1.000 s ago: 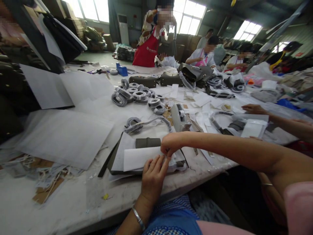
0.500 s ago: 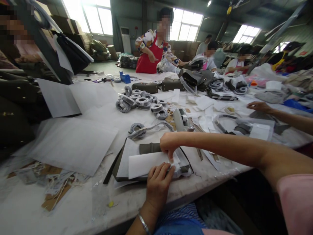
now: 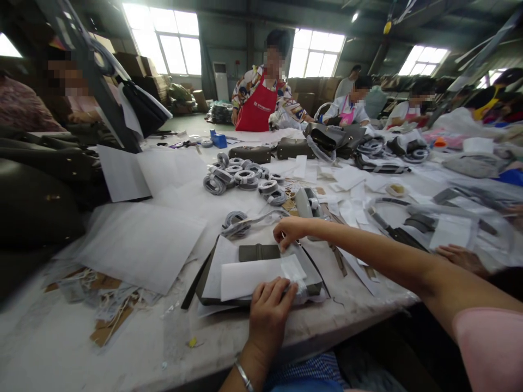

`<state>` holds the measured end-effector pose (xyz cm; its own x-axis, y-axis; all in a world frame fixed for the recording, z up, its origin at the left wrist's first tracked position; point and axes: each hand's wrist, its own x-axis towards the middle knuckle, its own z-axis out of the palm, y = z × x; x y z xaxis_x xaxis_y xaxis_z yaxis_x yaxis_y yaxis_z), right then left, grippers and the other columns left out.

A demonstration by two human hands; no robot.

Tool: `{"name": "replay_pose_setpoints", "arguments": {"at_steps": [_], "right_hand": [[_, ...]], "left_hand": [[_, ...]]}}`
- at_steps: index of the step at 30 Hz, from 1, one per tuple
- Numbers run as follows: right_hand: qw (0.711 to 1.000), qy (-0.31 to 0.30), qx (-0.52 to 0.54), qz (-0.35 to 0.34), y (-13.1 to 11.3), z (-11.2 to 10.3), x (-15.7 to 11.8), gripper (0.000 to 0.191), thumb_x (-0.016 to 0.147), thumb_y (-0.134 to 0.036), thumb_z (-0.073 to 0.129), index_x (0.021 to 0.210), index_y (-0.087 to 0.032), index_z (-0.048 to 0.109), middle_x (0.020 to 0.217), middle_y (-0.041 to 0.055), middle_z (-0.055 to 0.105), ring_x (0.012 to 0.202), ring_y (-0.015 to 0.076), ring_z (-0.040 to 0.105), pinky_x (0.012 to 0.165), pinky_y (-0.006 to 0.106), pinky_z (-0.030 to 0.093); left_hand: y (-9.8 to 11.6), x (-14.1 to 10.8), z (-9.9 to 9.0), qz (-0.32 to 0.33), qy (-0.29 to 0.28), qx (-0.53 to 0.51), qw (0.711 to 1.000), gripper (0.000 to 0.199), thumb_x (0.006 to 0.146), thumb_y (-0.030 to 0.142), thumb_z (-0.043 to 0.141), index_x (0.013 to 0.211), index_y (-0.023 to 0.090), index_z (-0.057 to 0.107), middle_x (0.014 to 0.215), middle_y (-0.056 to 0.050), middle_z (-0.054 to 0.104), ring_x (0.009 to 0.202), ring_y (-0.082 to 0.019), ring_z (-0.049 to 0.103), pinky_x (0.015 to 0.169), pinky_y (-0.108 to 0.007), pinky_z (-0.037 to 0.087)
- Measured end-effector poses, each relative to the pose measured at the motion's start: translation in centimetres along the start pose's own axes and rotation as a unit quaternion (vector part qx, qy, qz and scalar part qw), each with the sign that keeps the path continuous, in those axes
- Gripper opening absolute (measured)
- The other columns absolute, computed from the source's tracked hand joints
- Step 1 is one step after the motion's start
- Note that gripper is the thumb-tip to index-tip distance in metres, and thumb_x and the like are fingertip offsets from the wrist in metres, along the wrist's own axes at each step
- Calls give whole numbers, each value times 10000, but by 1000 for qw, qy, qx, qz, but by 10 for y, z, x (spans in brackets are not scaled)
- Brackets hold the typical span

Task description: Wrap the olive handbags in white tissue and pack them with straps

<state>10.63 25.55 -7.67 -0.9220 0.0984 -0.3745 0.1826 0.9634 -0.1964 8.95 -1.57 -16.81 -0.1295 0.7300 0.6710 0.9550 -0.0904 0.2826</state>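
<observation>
A flat dark olive bag piece (image 3: 316,288) lies near the table's front edge, covered partly by white sheets. On it rests a folded white sheet (image 3: 241,279), with clear plastic wrap (image 3: 296,268) at its right end. My left hand (image 3: 272,307) lies with spread fingers on the sheet's lower right part, fingertips at the wrap. Above it, my right hand (image 3: 289,231) is closed in a pinch beside the right end of a small olive strap piece (image 3: 258,252). What its fingertips grip is too small to make out.
Wrapped grey coils (image 3: 246,177) lie farther back. White sheets (image 3: 151,239) and tags on brown card (image 3: 112,321) are at left. Dark bags (image 3: 36,201) stand far left. A co-worker's hand (image 3: 461,257) is at right, by plastic-wrapped parts. A person in a red apron (image 3: 257,109) stands opposite.
My right hand has moved up, away from my left hand, to the olive strap piece's right end. My left hand stays on the sheet. The camera view has shifted slightly left.
</observation>
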Motion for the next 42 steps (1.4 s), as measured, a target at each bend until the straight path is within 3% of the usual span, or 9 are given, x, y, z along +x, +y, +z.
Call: {"name": "replay_pose_setpoints", "arguments": {"at_steps": [5, 9, 12, 16, 21, 27, 32, 36, 42], "right_hand": [[992, 117, 31, 40, -19, 19, -36, 429, 919, -383, 593, 1291, -175, 641, 1234, 121, 687, 1089, 243, 640, 897, 290, 443], [991, 87, 96, 36, -32, 43, -50, 931, 700, -587, 772, 1471, -160, 472, 1325, 176, 627, 1231, 345, 563, 1042, 398, 405], [983, 27, 171, 61, -24, 47, -40, 1040, 595, -625, 822, 1476, -199, 471, 1317, 165, 632, 1208, 360, 574, 1026, 406, 419], [966, -28, 251, 61, -6, 39, -17, 896, 606, -568, 832, 1382, -192, 588, 1141, 85, 718, 978, 237, 671, 832, 265, 495], [964, 37, 252, 71, -4, 35, -13, 495, 730, -419, 791, 1159, -176, 743, 784, -2, 743, 710, 156, 667, 694, 226, 495], [929, 287, 189, 134, -60, 68, -76, 340, 968, -306, 498, 1226, -181, 680, 1244, 136, 682, 1194, 278, 595, 1042, 415, 430], [931, 359, 56, 22, -112, 135, -127, 619, 886, -349, 644, 1466, -233, 460, 1447, 99, 551, 1360, 281, 476, 1159, 485, 337], [926, 372, -47, 28, -102, 157, -128, 713, 859, -121, 575, 1525, -248, 357, 1521, 80, 468, 1416, 268, 411, 1172, 518, 313], [901, 419, -59, 92, -74, 139, -132, 544, 889, -20, 418, 1381, -224, 530, 1478, 83, 521, 1395, 282, 434, 1185, 548, 259]], "left_hand": [[0, 0, 0, 4, 9, 9, 1000, 284, 1007, 270, 456, 1195, 315, 665, 1148, 24, 727, 1088, -178, 628, 953, -363, 376], [0, -1, 1, 7, 6, 11, 1000, 275, 1003, 268, 474, 1193, 317, 666, 1165, 22, 724, 1093, -177, 629, 957, -365, 380], [0, 0, 1, 10, 2, 17, 1000, 264, 990, 249, 508, 1190, 311, 668, 1160, 13, 726, 1098, -181, 630, 951, -363, 388], [1, 1, 0, 16, 0, 23, 1000, 272, 978, 227, 535, 1202, 307, 666, 1165, -5, 724, 1101, -193, 632, 945, -367, 392], [-1, -1, -1, 30, -9, 35, 999, 311, 924, 206, 631, 1217, 306, 656, 1165, -2, 720, 1087, -194, 638, 937, -367, 405], [-2, 2, -6, 52, -5, 42, 998, 356, 906, 208, 651, 1246, 315, 639, 1188, -4, 713, 1114, -194, 633, 934, -370, 447], [-10, 8, -32, 87, -97, 12, 991, 359, 963, 238, 542, 1320, 248, 583, 1331, -27, 651, 1245, -176, 571, 1056, -361, 453], [-31, 6, -66, 176, -117, 133, 968, 421, 978, 216, 499, 1397, 171, 503, 1469, -58, 533, 1383, -229, 455, 1148, -458, 395], [-55, 5, -87, 163, -160, 253, 940, 535, 959, 128, 462, 1486, 129, 371, 1537, -94, 433, 1405, -263, 427, 1115, -449, 447]]}}
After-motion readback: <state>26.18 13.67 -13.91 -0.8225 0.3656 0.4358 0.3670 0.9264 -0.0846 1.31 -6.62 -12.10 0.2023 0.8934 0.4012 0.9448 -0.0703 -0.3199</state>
